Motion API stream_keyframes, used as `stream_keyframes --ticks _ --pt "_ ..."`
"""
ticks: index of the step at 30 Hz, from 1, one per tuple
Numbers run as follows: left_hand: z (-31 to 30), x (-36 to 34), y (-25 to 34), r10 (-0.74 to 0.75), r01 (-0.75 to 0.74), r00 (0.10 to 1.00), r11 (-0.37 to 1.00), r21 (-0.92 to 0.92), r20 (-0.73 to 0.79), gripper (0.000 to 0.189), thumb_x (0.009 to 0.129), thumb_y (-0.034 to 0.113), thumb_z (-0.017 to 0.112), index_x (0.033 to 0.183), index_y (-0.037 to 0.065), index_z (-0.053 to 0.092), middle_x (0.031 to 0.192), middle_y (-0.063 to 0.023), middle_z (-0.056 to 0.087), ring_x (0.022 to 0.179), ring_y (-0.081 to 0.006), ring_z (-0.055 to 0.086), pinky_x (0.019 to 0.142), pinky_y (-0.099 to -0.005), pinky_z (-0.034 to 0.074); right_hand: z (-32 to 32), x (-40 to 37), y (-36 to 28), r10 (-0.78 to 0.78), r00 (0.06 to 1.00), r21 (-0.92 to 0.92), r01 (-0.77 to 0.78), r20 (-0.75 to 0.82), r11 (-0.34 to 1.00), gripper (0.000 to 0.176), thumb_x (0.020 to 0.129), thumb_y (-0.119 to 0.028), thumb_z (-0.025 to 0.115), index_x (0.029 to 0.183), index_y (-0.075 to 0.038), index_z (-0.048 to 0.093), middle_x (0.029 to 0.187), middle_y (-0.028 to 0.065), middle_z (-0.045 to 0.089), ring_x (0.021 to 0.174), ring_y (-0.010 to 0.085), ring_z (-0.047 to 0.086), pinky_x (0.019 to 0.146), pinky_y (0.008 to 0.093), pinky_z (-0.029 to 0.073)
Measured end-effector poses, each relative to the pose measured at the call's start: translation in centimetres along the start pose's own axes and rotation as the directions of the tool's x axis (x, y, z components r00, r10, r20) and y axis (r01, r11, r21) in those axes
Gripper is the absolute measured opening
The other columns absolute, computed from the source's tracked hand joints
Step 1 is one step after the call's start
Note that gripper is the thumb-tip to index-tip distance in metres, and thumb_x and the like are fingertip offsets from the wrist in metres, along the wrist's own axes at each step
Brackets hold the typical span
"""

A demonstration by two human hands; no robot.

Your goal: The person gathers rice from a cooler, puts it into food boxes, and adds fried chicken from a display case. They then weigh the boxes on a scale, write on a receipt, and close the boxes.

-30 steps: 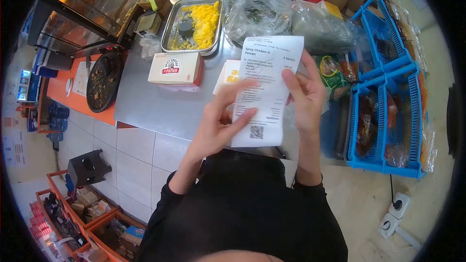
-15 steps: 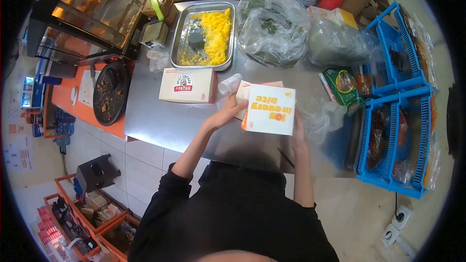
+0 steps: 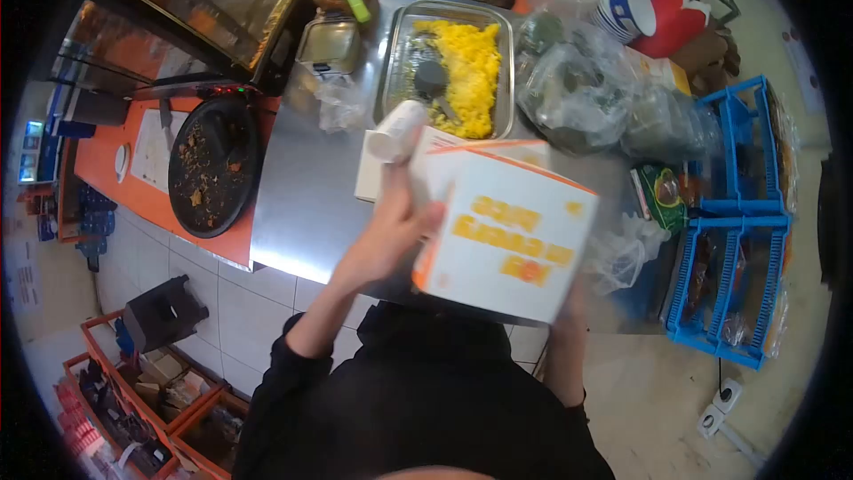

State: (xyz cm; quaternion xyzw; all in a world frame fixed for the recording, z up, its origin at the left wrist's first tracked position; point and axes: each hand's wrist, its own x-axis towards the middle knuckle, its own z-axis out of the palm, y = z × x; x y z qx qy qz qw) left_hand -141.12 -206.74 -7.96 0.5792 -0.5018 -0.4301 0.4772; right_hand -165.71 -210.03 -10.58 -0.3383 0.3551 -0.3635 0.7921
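The left hand (image 3: 386,231), closed on a rolled paper (image 3: 395,132), also presses the white box (image 3: 506,240) raised over the counter (image 3: 302,204). The right hand is hidden behind it, so I cannot tell its grip. With such a divided hold, the box may slip.

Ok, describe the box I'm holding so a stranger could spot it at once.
Start at the steel counter with the tray of yellow food. In front of it, lifted in the left hand, is a white carton. Unlike the white box lying flat behind, it carries orange lettering and orange edges.
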Motion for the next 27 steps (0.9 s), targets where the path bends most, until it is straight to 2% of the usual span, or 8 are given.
stream_keyframes --ticks 3,10,13,14,17,18,23,27 --pt "-5.2 -0.7 -2.8 -0.143 0.137 0.989 0.979 -0.153 -0.026 0.072 0.088 0.045 0.044 0.134 -0.003 0.017 0.136 -0.0204 0.014 0.130 -0.0315 0.010 0.106 -0.0370 0.009 4.8 4.6 3.1 0.122 0.990 0.044 -0.125 0.069 0.991 0.053 0.094 -0.032 0.036 0.138 -0.008 0.016 0.136 0.0065 0.029 0.125 0.0165 0.029 0.103 0.0333 0.025" --pt "-9.1 0.1 -8.1 -0.205 0.205 0.979 0.979 -0.016 -0.002 0.073 0.087 0.050 0.041 0.129 -0.008 0.025 0.135 -0.0241 0.017 0.131 -0.0356 0.008 0.107 -0.0388 0.007 7.5 8.0 6.1 0.130 0.987 0.023 -0.128 -0.098 0.991 0.053 0.094 -0.029 0.036 0.137 -0.005 0.016 0.135 0.0085 0.031 0.126 0.0169 0.028 0.103 0.0318 0.025" --pt "-11.0 0.4 -7.6 -0.178 0.265 0.906 0.946 0.187 -0.384 0.072 0.088 0.048 0.041 0.129 -0.009 0.026 0.133 -0.0253 0.024 0.130 -0.0365 0.013 0.107 -0.0382 0.008 5.5 8.7 5.8 0.053 0.992 -0.056 -0.059 -0.115 0.997 0.055 0.093 -0.034 0.037 0.135 -0.002 0.022 0.135 0.0105 0.032 0.124 0.0195 0.032 0.103 0.0337 0.027" --pt "-11.7 0.7 -7.4 -0.016 0.197 0.875 0.925 0.326 -0.484 0.069 0.088 0.046 0.043 0.127 -0.009 0.029 0.127 -0.0251 0.033 0.126 -0.0349 0.022 0.105 -0.0372 0.013 4.2 8.9 6.3 -0.019 0.984 -0.145 -0.007 -0.176 0.989 0.054 0.093 -0.035 0.037 0.133 -0.001 0.026 0.132 0.0109 0.038 0.120 0.0205 0.037 0.102 0.0342 0.029" --pt "-12.2 1.5 -13.8 -0.070 0.127 0.968 0.965 0.231 -0.239 0.066 0.088 0.045 0.044 0.125 -0.008 0.031 0.124 -0.0218 0.037 0.121 -0.0301 0.029 0.103 -0.0362 0.019 0.4 10.4 7.8 0.089 0.975 -0.018 -0.095 -0.203 0.995 0.051 0.093 -0.034 0.038 0.131 -0.001 0.032 0.127 0.0108 0.044 0.115 0.0220 0.044 0.099 0.0350 0.034" --pt "-11.0 1.7 -13.8 -0.421 0.407 0.907 0.885 -0.226 -0.015 0.071 0.089 0.052 0.035 0.133 -0.002 0.026 0.138 -0.0167 0.025 0.130 -0.0255 0.018 0.106 -0.0330 0.012 -0.4 11.2 8.2 0.177 0.970 0.088 -0.164 -0.170 0.983 0.050 0.092 -0.033 0.039 0.131 -0.002 0.032 0.126 0.0106 0.045 0.114 0.0223 0.045 0.098 0.0351 0.035" --pt "-6.5 2.3 -17.3 -0.387 0.308 0.921 0.649 -0.696 0.046 0.072 0.086 0.055 0.040 0.131 0.000 0.028 0.129 -0.0130 0.038 0.117 -0.0201 0.041 0.098 -0.0290 0.031 0.7 10.9 11.4 0.144 0.977 -0.184 -0.172 -0.157 0.968 0.062 0.089 -0.047 0.036 0.132 -0.002 0.029 0.130 0.0143 0.040 0.116 0.0250 0.043 0.093 0.0410 0.040" --pt "-5.4 -1.2 -16.1 -0.349 0.253 0.937 0.678 -0.690 0.000 0.076 0.082 0.056 0.046 0.131 0.001 0.027 0.127 -0.0136 0.041 0.113 -0.0200 0.045 0.095 -0.0291 0.036 -1.6 3.5 12.8 0.117 0.993 -0.196 -0.116 -0.010 0.974 0.061 0.089 -0.047 0.035 0.130 -0.002 0.031 0.126 0.0145 0.045 0.110 0.0258 0.049 0.088 0.0410 0.045"
